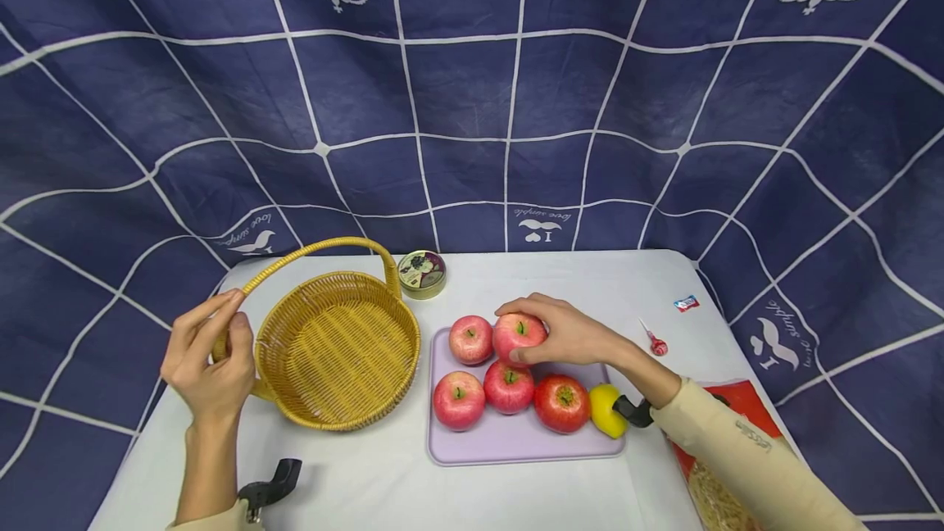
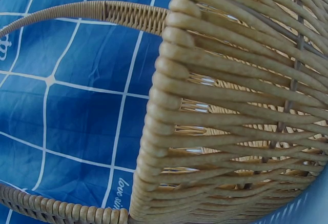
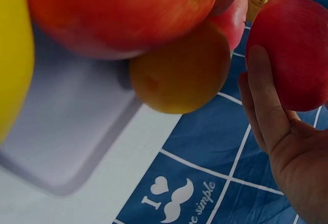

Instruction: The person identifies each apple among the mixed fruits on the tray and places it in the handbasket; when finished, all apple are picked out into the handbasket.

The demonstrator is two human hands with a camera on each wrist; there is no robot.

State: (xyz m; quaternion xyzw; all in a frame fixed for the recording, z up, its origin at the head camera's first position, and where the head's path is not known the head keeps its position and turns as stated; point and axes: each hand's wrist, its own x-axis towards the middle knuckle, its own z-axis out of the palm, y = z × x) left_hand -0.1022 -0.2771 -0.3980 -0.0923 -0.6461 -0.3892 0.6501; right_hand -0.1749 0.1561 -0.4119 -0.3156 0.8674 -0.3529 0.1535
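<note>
The right hand has its grip closed around a red apple at the back of the lilac tray, fingers curled over the top and thumb at its front. Four more apples and a yellow fruit share that tray. The left hand pinches the handle of the wicker basket, which stands on the white tabletop just left of the tray.
</note>
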